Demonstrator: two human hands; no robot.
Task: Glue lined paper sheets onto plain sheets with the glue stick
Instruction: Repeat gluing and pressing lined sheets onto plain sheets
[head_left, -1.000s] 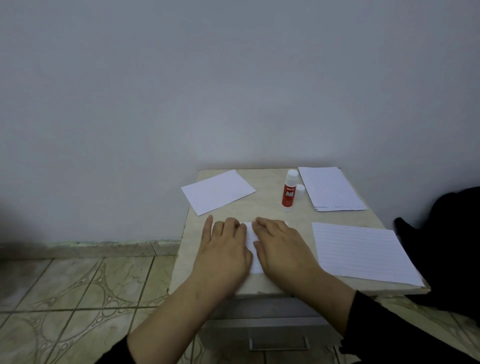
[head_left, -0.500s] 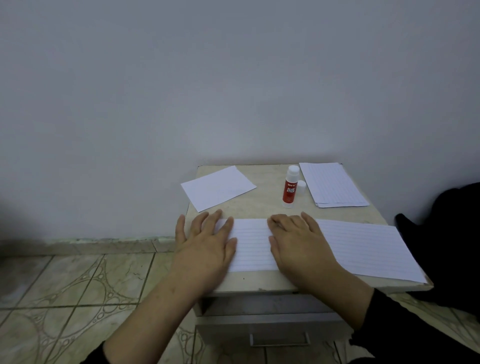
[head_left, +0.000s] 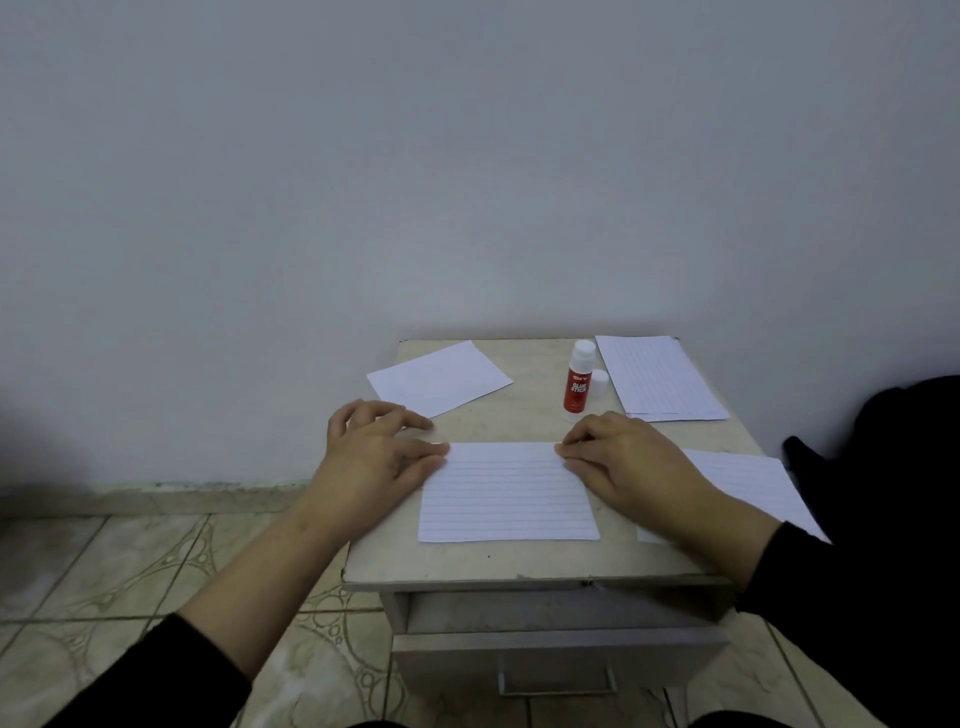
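a lined sheet (head_left: 508, 493) lies flat at centre, a plain sheet (head_left: 439, 378) at ten o'clock, the uncapped red glue stick (head_left: 578, 382) upright at twelve, its cap (head_left: 600, 383) beside it.

Plain grey wall (head_left: 467, 182), patterned tiled floor (head_left: 104, 571), small bedside cabinet (head_left: 519, 566) with drawer (head_left: 561, 660)

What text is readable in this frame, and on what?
"GLUE STICK": white letters on the red label of the glue stick.
Small brand mark above it on the same label: too small to read.
Lined sheets: ruled lines only, no writing.
Nothing else carries text.
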